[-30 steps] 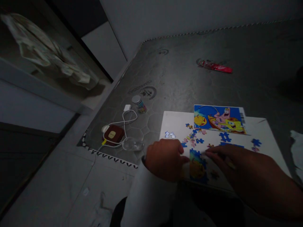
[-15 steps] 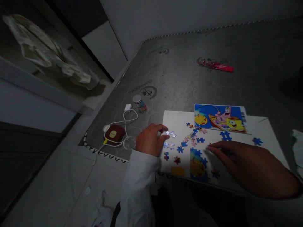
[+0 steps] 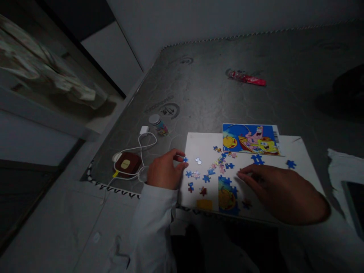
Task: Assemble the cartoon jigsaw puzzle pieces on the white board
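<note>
My left hand (image 3: 166, 170) is at the left edge of a white board (image 3: 292, 182), thumb and forefinger closed on a small blue jigsaw piece (image 3: 185, 160). Over the board's right half, my right hand (image 3: 280, 189) has its fingertips pinched together; what they hold, if anything, is hidden. Between the hands lie several loose jigsaw pieces (image 3: 206, 178). A joined section of puzzle (image 3: 226, 197), blue with a yellow round shape, lies near the front edge. A cartoon picture card (image 3: 250, 139) rests along the board's back edge.
Left of the board stand a small jar with a silver lid (image 3: 159, 125) and a brown box (image 3: 127, 165) with a white cable (image 3: 140, 146). A red wrapper (image 3: 247, 78) lies farther back on the grey mat (image 3: 199, 98). White paper (image 3: 344, 167) is at the right.
The view has swung slightly right. My left hand has drawn a blue jigsaw piece leftward, apart from its neighbour. My right hand stays pinched over nearly the same spot.
</note>
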Available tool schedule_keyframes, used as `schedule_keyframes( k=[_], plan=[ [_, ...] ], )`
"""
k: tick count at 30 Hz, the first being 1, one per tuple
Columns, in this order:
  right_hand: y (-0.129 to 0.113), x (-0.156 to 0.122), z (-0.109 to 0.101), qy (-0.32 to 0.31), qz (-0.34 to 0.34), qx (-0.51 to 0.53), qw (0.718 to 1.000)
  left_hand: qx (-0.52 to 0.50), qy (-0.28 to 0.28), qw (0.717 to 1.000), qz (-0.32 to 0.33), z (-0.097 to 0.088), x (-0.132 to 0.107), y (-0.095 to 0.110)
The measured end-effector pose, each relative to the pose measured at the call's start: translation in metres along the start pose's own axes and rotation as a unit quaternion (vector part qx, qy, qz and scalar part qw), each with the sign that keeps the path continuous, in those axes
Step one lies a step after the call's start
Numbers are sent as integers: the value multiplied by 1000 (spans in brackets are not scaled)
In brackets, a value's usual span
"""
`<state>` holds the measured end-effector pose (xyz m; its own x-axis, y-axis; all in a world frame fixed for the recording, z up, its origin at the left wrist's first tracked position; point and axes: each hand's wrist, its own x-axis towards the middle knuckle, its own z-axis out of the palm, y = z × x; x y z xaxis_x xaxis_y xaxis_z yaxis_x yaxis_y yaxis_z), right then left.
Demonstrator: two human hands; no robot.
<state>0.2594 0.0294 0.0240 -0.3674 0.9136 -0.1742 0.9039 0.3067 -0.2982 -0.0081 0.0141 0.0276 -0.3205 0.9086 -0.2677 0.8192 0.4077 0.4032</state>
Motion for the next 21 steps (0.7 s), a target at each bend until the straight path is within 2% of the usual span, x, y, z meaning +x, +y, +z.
schedule_keyframes(
  k=[10, 13, 18, 21],
  plan=[
    [2, 1, 1, -18, 2, 9, 1000, 34, 3, 999, -19, -4, -4, 7],
    [2, 1, 2, -8, -10, 21, 1000, 29, 12, 999, 3, -1, -5, 9],
    [2, 1, 3, -5, -25, 12, 1000, -22, -4, 997, 70, 4, -4, 6],
    [3, 1, 3, -6, -23, 7, 1000, -32, 7, 996, 78, 3, -3, 4]
  ],
)
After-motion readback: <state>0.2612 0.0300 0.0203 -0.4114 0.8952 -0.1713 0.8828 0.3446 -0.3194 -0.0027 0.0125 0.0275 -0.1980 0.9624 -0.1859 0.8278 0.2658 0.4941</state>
